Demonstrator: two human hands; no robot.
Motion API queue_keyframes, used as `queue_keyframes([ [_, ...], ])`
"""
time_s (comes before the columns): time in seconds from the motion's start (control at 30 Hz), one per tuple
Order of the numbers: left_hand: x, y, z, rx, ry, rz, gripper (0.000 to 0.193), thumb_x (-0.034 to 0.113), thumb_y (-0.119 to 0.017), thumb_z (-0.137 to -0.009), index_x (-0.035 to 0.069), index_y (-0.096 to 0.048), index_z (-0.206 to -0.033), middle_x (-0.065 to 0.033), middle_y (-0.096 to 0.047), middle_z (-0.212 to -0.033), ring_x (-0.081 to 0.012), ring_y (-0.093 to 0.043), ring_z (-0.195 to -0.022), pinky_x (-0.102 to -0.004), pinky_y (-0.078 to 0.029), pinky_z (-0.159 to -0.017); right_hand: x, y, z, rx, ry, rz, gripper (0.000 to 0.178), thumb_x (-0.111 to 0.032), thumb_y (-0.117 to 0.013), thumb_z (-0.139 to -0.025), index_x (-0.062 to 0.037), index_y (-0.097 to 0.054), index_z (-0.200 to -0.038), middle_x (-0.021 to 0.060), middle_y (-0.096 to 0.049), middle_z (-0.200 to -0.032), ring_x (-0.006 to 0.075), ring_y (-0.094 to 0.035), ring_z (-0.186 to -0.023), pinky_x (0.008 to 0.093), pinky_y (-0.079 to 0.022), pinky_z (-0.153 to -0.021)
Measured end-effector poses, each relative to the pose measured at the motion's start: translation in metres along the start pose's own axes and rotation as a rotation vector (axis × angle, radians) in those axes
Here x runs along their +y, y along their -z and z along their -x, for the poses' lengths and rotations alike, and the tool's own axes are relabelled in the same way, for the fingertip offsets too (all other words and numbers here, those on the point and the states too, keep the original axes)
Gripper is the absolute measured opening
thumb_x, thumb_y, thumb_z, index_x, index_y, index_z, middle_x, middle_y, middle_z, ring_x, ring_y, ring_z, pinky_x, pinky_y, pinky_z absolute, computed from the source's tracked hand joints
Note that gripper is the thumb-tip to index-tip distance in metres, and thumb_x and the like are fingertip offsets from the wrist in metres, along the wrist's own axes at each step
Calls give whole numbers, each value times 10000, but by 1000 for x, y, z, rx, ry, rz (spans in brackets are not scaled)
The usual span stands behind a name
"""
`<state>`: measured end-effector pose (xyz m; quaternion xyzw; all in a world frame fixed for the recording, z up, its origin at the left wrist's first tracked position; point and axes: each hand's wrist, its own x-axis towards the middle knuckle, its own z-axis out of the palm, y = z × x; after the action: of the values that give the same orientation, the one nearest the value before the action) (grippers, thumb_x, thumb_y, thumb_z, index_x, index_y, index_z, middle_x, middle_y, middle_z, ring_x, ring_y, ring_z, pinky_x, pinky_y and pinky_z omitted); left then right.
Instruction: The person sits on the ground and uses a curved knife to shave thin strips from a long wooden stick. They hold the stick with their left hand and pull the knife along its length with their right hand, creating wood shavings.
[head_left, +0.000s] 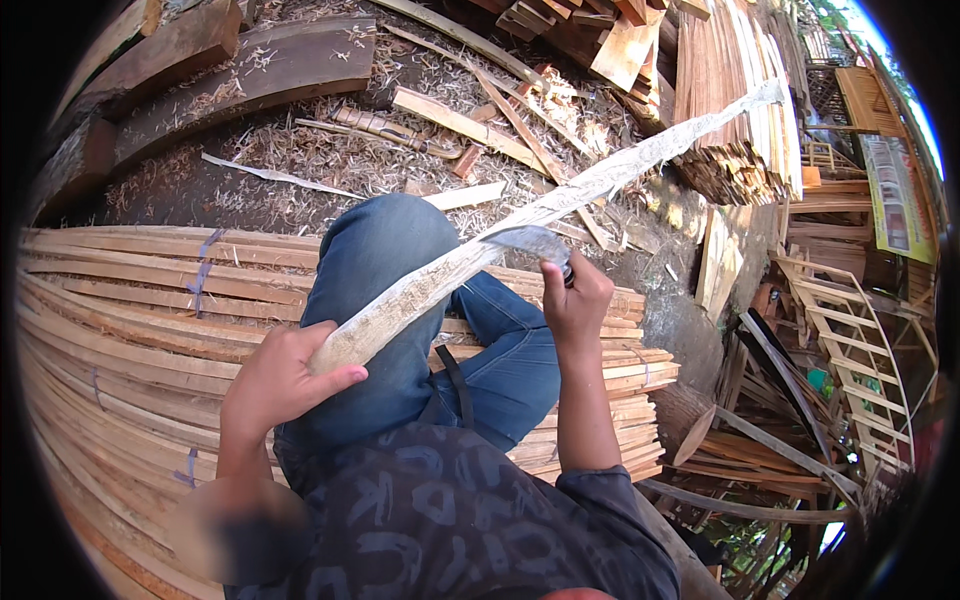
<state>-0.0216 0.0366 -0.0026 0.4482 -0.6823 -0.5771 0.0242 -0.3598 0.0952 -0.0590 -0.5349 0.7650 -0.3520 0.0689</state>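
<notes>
A long, pale, rough-surfaced wooden strip (400,300) lies slantwise across my raised knee, its far end reaching up and to the right. My left hand (275,380) grips the near end, thumb on one face and fingers round the edge. In my right hand (580,300) is a knife with a broad curved blade (540,243); the fingers are wrapped round its dark handle, which is mostly hidden. The blade's tip side meets the edge of the strip just beyond my knee.
Bundles of long wooden slats (150,345), tied with purple string, lie beneath and beside me. Shavings and offcuts (450,120) litter the ground ahead. Thick timbers (240,85) lie at the far left. Stacked boards (730,60), a ladder-like frame (850,350) and a log (690,425) stand right.
</notes>
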Motion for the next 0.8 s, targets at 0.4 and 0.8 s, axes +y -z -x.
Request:
queue_keyframes([
  [0.4, 9, -4, -1, 34, -40, 9, 414, 398, -741, -807, 12, -668, -935, -171, -656, -757, -328, -648, -697, -371, -484, -642, 25, 4, -6, 140, -177, -133, 554, -473, -590, -948, -16, -502, -648, 54, -423, -480, 147, -420, -437, 321, -303, -446],
  [0.8, 8, -5, -5, 18, -27, -23, 431, 439, -737, -799, 27, -670, -904, -175, -640, -715, -341, -625, -657, -379, -475, -623, 22, 19, -25, 271, -688, -677, 590, -439, -439, -1033, -28, -423, -611, -35, -350, -515, 77, -294, -466, 299, -251, -453],
])
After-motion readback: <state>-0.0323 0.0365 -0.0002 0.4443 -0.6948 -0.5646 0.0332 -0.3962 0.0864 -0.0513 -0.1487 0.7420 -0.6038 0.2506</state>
